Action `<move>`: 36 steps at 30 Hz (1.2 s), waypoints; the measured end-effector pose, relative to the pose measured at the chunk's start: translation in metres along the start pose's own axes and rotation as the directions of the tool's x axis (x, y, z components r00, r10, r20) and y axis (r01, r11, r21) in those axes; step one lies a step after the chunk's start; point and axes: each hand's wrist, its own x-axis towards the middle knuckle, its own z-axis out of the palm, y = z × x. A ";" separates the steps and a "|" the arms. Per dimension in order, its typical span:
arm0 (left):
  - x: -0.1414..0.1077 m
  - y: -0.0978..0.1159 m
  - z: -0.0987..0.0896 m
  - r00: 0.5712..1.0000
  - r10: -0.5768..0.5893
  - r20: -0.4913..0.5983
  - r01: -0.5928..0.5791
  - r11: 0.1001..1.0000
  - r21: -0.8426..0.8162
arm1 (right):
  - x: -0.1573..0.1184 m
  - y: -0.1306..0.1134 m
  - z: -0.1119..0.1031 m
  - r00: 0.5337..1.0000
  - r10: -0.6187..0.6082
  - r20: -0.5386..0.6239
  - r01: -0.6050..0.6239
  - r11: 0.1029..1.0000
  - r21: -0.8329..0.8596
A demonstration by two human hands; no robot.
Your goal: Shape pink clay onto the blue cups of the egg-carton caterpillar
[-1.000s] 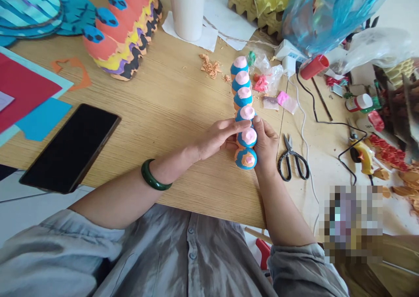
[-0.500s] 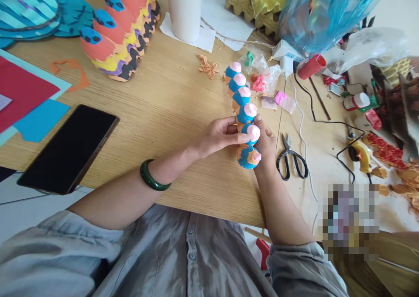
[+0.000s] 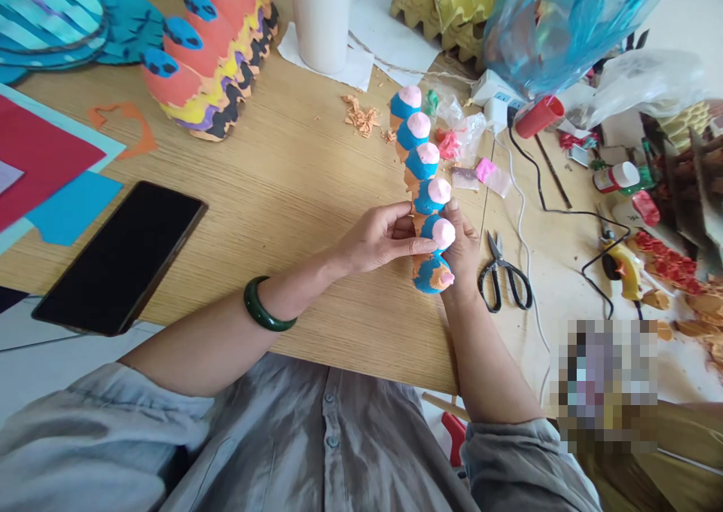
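Egg-carton strip (image 3: 422, 164) is our main item: six cups in a slightly curved line, painted blue and orange, each topped with a pink clay cap. It runs away from us across the wooden table (image 3: 294, 196), and its lower cups sit between the two hands.

We have the left hand (image 3: 381, 237) closed around the strip from the near side, fingers lying across the second and third cups from the bottom. A jade bangle (image 3: 263, 303) sits on that wrist. The right hand (image 3: 460, 245) grips from the far side, with its thumb up against the strip. Its other fingers are mostly hidden behind the cups, so that grip is probably firm, but we can't confirm it.

Black-handled scissors (image 3: 505, 275) lie just right of the right hand. Orange shavings (image 3: 361, 117) sit left of the strip's far end, and clear plastic bags with clay bits (image 3: 457, 129) lie just right of it. A black phone (image 3: 118, 256) lies well left of the left hand. A yellow glue gun (image 3: 621, 269) sits farther right, near the table edge. A pixelated patch covers the lower right, so we can't read anything there.
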 end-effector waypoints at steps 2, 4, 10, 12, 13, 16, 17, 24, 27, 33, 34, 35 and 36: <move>-0.001 0.003 -0.001 1.000 0.001 0.016 -0.001 1.000 0.008 | 0.000 0.002 -0.001 1.000 0.028 -0.005 -0.028 0.999 0.033; -0.001 0.004 -0.001 1.000 0.000 0.029 0.000 1.000 -0.003 | 0.000 0.001 -0.001 0.999 0.033 -0.008 -0.033 0.999 0.037; 0.002 0.001 0.000 1.000 0.013 0.000 -0.013 0.999 -0.042 | -0.003 -0.004 0.002 0.999 -0.033 0.007 0.033 0.997 -0.074; 0.001 0.002 0.000 1.000 0.011 0.006 -0.011 0.999 -0.048 | -0.001 -0.004 0.001 0.999 -0.046 0.003 0.046 0.998 -0.052; 0.001 0.002 0.000 1.000 0.006 0.017 -0.006 0.999 -0.046 | -0.001 -0.003 0.001 0.999 -0.053 0.002 0.053 0.998 -0.035; 0.000 0.005 0.000 1.000 -0.007 0.025 0.008 1.000 -0.027 | 0.000 -0.003 -0.001 0.998 -0.065 0.010 0.066 0.997 -0.029; -0.001 0.005 -0.001 1.000 -0.010 0.022 0.010 1.000 -0.022 | -0.001 -0.004 -0.001 0.997 -0.074 0.018 0.075 0.996 -0.047; 0.001 0.000 -0.001 0.999 0.012 0.030 -0.010 0.998 -0.067 | -0.006 -0.011 -0.003 0.982 -0.191 0.004 0.188 0.959 -0.212; 0.000 0.001 0.000 1.000 0.007 0.009 -0.007 0.999 -0.044 | -0.008 -0.012 -0.003 0.975 -0.223 -0.003 0.216 0.949 -0.228; -0.001 0.003 -0.001 0.999 -0.034 0.011 0.035 0.998 -0.044 | -0.010 -0.011 -0.001 0.957 -0.287 -0.031 0.271 0.930 -0.248; 0.000 0.003 -0.002 0.999 -0.042 0.013 0.043 0.998 -0.054 | -0.010 -0.011 -0.001 0.956 -0.292 -0.028 0.275 0.927 -0.256; 0.000 0.002 -0.002 0.999 -0.048 0.009 0.048 0.997 -0.065 | -0.010 -0.010 -0.001 0.955 -0.297 -0.024 0.280 0.922 -0.267; 0.000 0.002 -0.002 0.999 -0.051 -0.002 0.051 0.996 -0.076 | -0.009 -0.010 -0.001 0.953 -0.303 -0.021 0.286 0.917 -0.278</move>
